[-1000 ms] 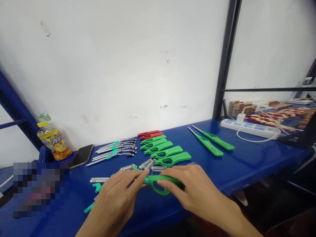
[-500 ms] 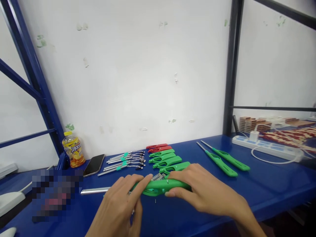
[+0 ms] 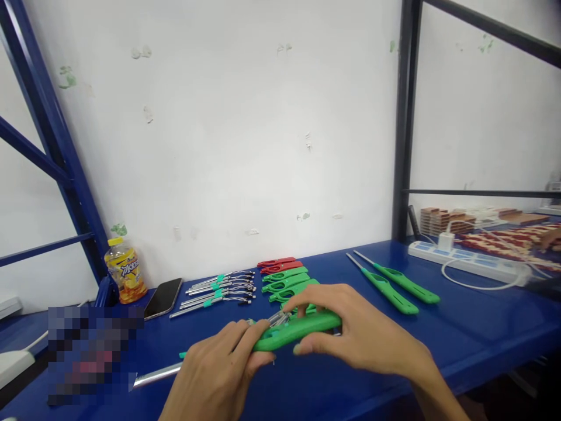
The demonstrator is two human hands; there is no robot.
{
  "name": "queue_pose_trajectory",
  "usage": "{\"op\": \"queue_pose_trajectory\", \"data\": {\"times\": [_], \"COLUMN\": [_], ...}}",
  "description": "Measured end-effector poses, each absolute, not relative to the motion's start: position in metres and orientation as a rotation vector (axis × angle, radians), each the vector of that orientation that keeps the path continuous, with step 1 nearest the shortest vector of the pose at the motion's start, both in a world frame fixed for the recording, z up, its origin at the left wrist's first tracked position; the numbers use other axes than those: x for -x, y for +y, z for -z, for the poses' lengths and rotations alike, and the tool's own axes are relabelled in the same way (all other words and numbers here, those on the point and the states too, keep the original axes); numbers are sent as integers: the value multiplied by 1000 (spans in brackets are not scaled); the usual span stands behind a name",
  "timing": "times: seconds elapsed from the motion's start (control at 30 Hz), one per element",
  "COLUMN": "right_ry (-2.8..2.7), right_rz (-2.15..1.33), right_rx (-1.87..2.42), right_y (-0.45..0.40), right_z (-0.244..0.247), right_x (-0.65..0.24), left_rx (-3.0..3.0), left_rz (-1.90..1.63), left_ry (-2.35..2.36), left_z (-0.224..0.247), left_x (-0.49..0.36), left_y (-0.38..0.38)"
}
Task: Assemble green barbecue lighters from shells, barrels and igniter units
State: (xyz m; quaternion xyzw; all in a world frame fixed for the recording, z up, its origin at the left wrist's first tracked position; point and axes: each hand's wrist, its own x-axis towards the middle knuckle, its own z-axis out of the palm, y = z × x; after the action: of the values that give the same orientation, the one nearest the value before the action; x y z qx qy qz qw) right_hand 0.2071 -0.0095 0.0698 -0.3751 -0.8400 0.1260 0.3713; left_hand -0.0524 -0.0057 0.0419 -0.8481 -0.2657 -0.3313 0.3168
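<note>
A green lighter body (image 3: 298,328) is held between both hands above the blue table, tilted up towards the right. My left hand (image 3: 219,362) is wrapped round its left part, and a silver metal tube (image 3: 158,375) sticks out to the left from under that hand. At the right end, my right hand (image 3: 350,327) pinches the body between thumb and fingers. Just behind lie green handle pieces (image 3: 287,285), partly hidden by my right hand, and red ones (image 3: 280,266). Silver rods with teal parts and thin wires (image 3: 214,290) lie to their left.
Two green lighters with rods (image 3: 390,291) lie at the right on the blue table (image 3: 307,386). A phone (image 3: 163,298) and a yellow-capped bottle (image 3: 125,272) stand left; a white power strip (image 3: 473,262) is far right. Another person's hand (image 3: 551,238) shows at the right edge.
The green body has tilted, its right end higher and the silver tube's left end lower. My left hand has moved slightly down and right. The view has shifted slightly.
</note>
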Motion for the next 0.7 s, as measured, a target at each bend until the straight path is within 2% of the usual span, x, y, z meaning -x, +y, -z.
{"op": "queue_pose_trajectory", "data": {"times": [0.47,0.7], "right_ry": [-2145,-1982], "right_rz": [-312,-527], "right_rx": [866,757], "right_y": [-10,-2], "right_z": [-67,-67], "right_x": [-202,-212], "left_rx": [2330,2197], "left_rz": [912,1001], "left_ry": [-739,-695], "left_z": [-46,-47], "left_x": [59,61], "left_y": [-8,-5]}}
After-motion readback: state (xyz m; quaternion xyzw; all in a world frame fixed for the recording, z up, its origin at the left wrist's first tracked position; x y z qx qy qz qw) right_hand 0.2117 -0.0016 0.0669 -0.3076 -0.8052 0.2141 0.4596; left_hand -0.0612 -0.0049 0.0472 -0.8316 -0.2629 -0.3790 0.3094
